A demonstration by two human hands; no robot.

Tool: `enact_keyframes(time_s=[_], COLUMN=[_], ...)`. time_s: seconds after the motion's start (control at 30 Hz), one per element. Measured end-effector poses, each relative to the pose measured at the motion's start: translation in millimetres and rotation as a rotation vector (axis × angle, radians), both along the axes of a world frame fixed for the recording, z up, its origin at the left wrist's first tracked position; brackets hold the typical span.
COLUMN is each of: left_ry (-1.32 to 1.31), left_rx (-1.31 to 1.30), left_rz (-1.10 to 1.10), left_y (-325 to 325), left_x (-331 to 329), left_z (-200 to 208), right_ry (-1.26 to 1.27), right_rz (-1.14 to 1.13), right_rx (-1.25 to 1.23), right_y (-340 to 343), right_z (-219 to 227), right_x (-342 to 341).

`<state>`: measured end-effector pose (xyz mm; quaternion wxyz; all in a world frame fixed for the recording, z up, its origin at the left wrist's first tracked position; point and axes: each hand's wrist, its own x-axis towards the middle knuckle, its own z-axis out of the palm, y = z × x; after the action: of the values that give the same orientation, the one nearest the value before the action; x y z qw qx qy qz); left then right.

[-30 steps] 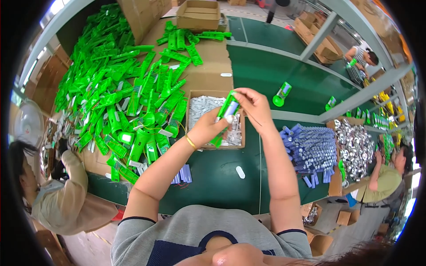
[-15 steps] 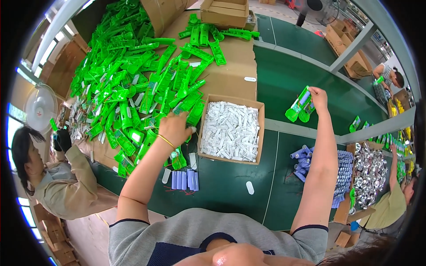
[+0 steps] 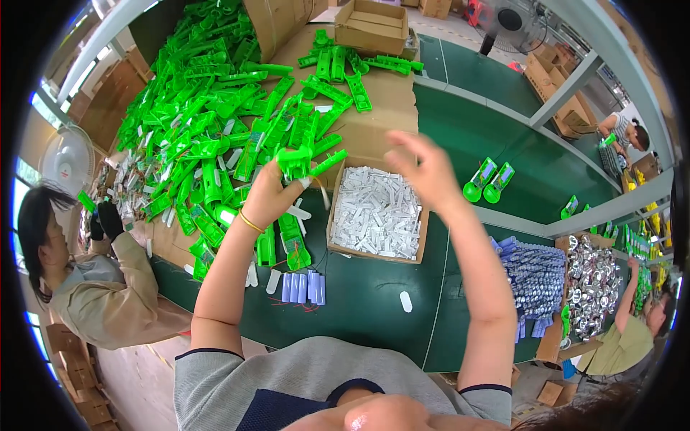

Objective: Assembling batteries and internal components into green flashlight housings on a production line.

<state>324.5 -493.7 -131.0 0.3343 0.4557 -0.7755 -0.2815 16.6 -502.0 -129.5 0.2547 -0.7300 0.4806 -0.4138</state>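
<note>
My left hand (image 3: 267, 192) grips a green plastic housing (image 3: 310, 161), lifted above the bench next to the big heap of green housings (image 3: 208, 136). My right hand (image 3: 424, 169) hangs blurred in the air with fingers spread and nothing in it, above a cardboard box of small white parts (image 3: 376, 212). Two assembled green pieces (image 3: 489, 179) lie side by side on the green belt to the right.
A row of blue cells with red wires (image 3: 302, 287) lies on the green bench (image 3: 374, 309). A person in beige (image 3: 93, 287) works at the left, others at the right by trays of blue cells (image 3: 535, 276) and silver parts (image 3: 593, 287). Cardboard boxes (image 3: 374, 25) stand behind.
My left hand has lifted a green housing out of the heap. My right hand let go of the assembled piece on the belt and swung back toward the white-parts box.
</note>
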Motion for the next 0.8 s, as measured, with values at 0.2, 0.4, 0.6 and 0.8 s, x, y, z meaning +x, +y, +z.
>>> enact_keyframes(time_s=[0.2,0.4,0.6,0.8], left_ry=[0.723,0.953,1.007,0.549], left_rx=[0.361,0.451,0.682,0.488], left_rz=[-0.204,-0.233,-0.298,-0.367], left_y=[30,45,51,90], left_x=[-10,-2,4,-24], left_z=[29,15,-4,-43], right_ry=[-0.597,-0.928,-0.621,-0.773], right_rz=[0.362,0.333,-0.047,-0.339], right_rx=[0.321,0.727,0.575,0.046], right_y=[62,125,173,158], right_z=[3,-44,-17,4], right_x=[106,141,91,57])
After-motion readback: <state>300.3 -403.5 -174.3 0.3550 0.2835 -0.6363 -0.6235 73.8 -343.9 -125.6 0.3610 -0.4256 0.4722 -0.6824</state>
